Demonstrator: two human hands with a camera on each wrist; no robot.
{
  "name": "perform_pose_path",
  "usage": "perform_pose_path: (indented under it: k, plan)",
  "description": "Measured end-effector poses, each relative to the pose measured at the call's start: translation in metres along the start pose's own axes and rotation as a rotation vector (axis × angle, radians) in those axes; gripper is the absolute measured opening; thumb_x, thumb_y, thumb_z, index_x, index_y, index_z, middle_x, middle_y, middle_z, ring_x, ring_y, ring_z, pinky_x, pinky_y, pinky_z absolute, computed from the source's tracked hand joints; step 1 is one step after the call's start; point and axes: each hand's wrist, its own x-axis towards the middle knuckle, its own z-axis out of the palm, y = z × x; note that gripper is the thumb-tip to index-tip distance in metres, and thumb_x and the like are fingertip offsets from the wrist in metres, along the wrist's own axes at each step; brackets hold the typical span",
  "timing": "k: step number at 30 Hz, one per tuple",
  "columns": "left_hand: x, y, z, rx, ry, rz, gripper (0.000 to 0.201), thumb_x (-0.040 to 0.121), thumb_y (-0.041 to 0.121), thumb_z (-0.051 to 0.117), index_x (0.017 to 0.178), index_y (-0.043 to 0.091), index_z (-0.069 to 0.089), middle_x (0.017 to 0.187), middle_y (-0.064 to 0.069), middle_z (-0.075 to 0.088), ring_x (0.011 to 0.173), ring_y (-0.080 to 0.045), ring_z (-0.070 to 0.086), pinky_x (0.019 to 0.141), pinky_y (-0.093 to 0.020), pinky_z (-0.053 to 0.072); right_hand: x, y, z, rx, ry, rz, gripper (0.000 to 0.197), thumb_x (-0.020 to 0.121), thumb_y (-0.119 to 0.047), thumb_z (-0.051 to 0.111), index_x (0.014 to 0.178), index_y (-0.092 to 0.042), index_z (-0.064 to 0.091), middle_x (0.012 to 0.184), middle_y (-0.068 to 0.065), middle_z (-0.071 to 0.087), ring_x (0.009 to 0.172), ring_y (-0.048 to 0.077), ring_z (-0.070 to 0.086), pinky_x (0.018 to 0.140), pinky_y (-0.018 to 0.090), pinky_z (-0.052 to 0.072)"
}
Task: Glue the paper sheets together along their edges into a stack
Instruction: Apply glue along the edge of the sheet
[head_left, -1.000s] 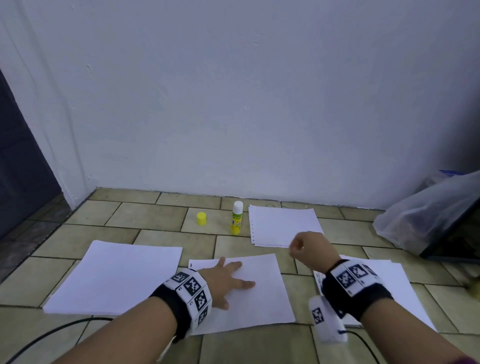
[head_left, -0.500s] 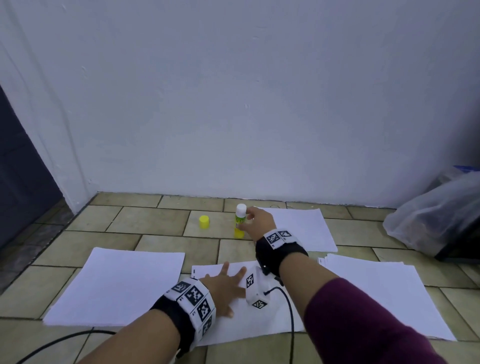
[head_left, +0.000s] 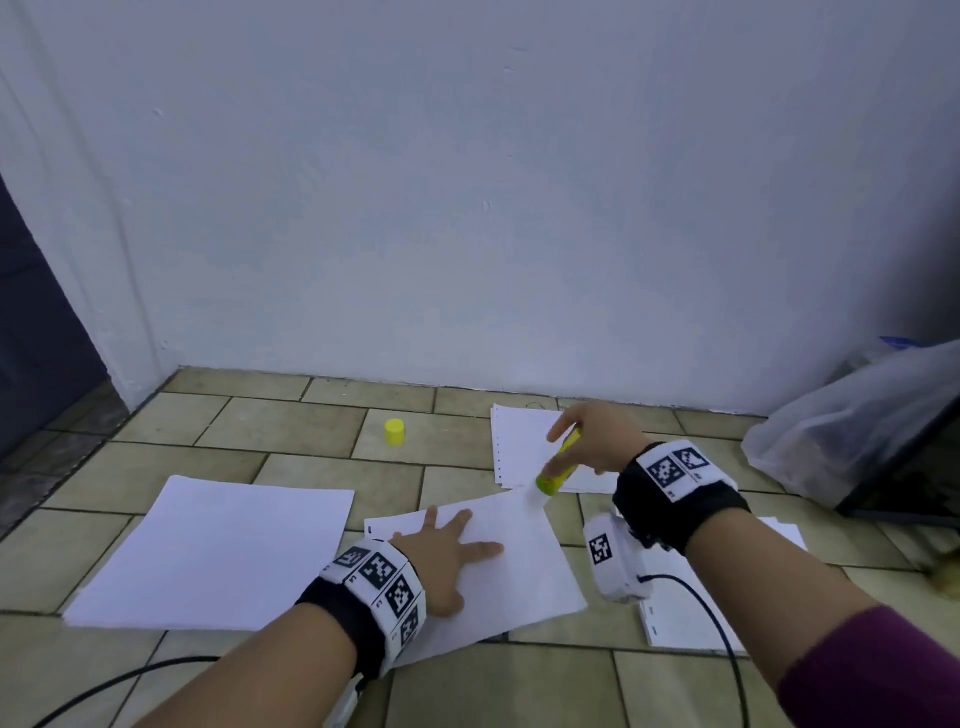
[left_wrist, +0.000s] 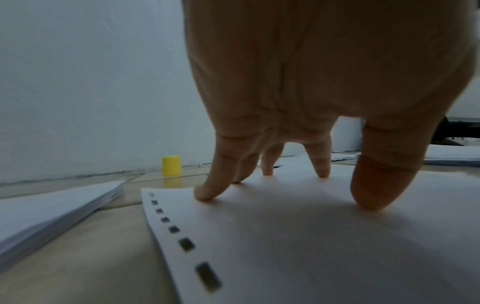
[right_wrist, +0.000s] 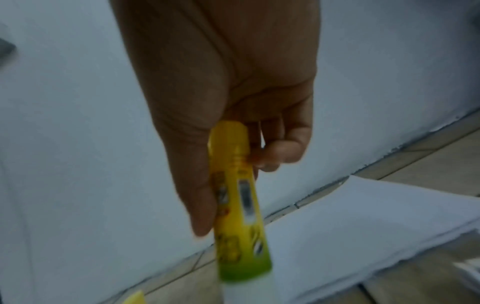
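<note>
My left hand (head_left: 447, 556) lies flat with spread fingers (left_wrist: 207, 191) on a white punched sheet (head_left: 524, 566) on the tiled floor. My right hand (head_left: 592, 436) grips a yellow-green glue stick (head_left: 558, 465), tilted down-left, its white tip over that sheet's far right corner. In the right wrist view the glue stick (right_wrist: 239, 205) runs from my curled fingers toward the floor. The glue's yellow cap (head_left: 395, 432) stands apart on a tile. More white sheets (head_left: 524, 441) lie behind the glue stick.
A thicker paper pile (head_left: 213, 551) lies at the left, another paper pile (head_left: 680, 613) under my right forearm. A clear plastic bag (head_left: 852, 415) sits against the wall at the right. Black cables (head_left: 119, 680) run across the near floor.
My right hand reached to the standing glue stick, took hold of it, and has carried it back right and down to the sheet's far corner. The left hand stayed pressed on the sheet.
</note>
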Motion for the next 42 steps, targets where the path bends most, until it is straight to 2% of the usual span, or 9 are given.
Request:
perform_pose_path:
  k: [4, 7, 9, 19, 24, 28, 34, 37, 42]
  plan:
    - [0.004, 0.005, 0.006, -0.049, 0.067, -0.024, 0.072, 0.09, 0.034, 0.056, 0.147, 0.048, 0.014, 0.159, 0.002, -0.007, 0.146, -0.032, -0.011, 0.112, -0.061, 0.02, -0.01, 0.016, 0.018, 0.142, 0.151, -0.039, 0.03, 0.069, -0.009, 0.079, 0.09, -0.018, 0.059, 0.087, 0.004, 0.058, 0.065, 0.016, 0.058, 0.053, 0.027, 0.054]
    - [0.005, 0.006, 0.006, -0.061, 0.081, -0.031, 0.072, 0.089, 0.036, 0.058, 0.146, 0.049, 0.015, 0.158, 0.002, -0.005, 0.146, -0.032, -0.01, 0.111, -0.061, 0.021, -0.016, 0.02, 0.038, 0.064, 0.188, -0.078, 0.028, 0.076, -0.013, 0.073, 0.092, -0.022, 0.052, 0.089, 0.002, 0.057, 0.078, 0.02, 0.056, 0.064, 0.03, 0.048]
    - [0.006, 0.006, 0.006, -0.067, 0.078, -0.031, 0.073, 0.088, 0.035, 0.058, 0.146, 0.049, 0.015, 0.158, 0.002, -0.005, 0.146, -0.033, -0.01, 0.111, -0.061, 0.02, -0.017, 0.019, 0.05, 0.008, 0.18, -0.107, 0.025, 0.08, -0.013, 0.07, 0.094, -0.021, 0.051, 0.091, 0.002, 0.057, 0.081, 0.019, 0.052, 0.065, 0.026, 0.041]
    - [0.01, 0.001, 0.007, -0.042, 0.078, -0.01, 0.073, 0.089, 0.038, 0.059, 0.146, 0.05, 0.016, 0.158, 0.0, -0.004, 0.146, -0.034, -0.008, 0.109, -0.059, 0.028, -0.013, -0.001, 0.053, -0.147, 0.086, -0.128, 0.029, 0.083, -0.009, 0.065, 0.11, -0.012, 0.054, 0.107, 0.01, 0.059, 0.089, 0.021, 0.047, 0.067, 0.024, 0.037]
    - [0.011, -0.001, 0.004, -0.033, 0.06, 0.011, 0.075, 0.088, 0.035, 0.06, 0.147, 0.049, 0.016, 0.158, -0.001, -0.003, 0.146, -0.037, -0.008, 0.109, -0.056, 0.032, -0.041, 0.01, 0.051, -0.222, -0.006, -0.178, 0.028, 0.084, -0.012, 0.066, 0.109, -0.014, 0.054, 0.096, 0.005, 0.054, 0.085, 0.018, 0.047, 0.064, 0.023, 0.04]
    - [0.011, -0.003, -0.002, 0.01, 0.071, 0.056, 0.077, 0.085, 0.032, 0.065, 0.145, 0.046, 0.019, 0.154, -0.005, 0.008, 0.142, -0.04, 0.01, 0.104, -0.052, 0.039, -0.064, 0.025, 0.046, -0.21, -0.058, -0.182, 0.026, 0.081, -0.016, 0.07, 0.093, -0.024, 0.049, 0.09, -0.001, 0.052, 0.077, 0.015, 0.049, 0.054, 0.017, 0.035]
    - [0.004, -0.004, -0.012, 0.124, 0.032, 0.053, 0.065, 0.088, 0.036, 0.063, 0.143, 0.043, 0.028, 0.154, -0.006, 0.013, 0.132, -0.034, 0.034, 0.103, -0.046, 0.04, -0.079, 0.034, 0.036, -0.219, -0.144, -0.214, 0.028, 0.073, -0.017, 0.077, 0.085, -0.028, 0.054, 0.087, -0.007, 0.052, 0.079, 0.011, 0.048, 0.06, 0.018, 0.04]
    - [-0.001, -0.001, -0.015, 0.205, 0.014, 0.04, 0.063, 0.095, 0.032, 0.054, 0.148, 0.043, 0.021, 0.155, -0.008, 0.013, 0.127, -0.033, 0.043, 0.099, -0.04, 0.044, -0.078, 0.036, 0.029, -0.008, -0.018, -0.174, 0.029, 0.066, -0.013, 0.081, 0.078, -0.027, 0.059, 0.078, -0.005, 0.056, 0.062, 0.005, 0.05, 0.051, 0.017, 0.042]
    - [-0.009, 0.006, -0.018, 0.369, -0.017, -0.001, 0.075, 0.092, 0.035, 0.06, 0.151, 0.037, 0.014, 0.144, -0.013, 0.029, 0.121, -0.033, 0.046, 0.089, -0.037, 0.043, -0.068, 0.039, 0.021, 0.358, 0.249, -0.083, 0.025, 0.067, -0.008, 0.083, 0.079, -0.017, 0.063, 0.068, 0.005, 0.062, 0.049, 0.015, 0.056, 0.049, 0.026, 0.051]
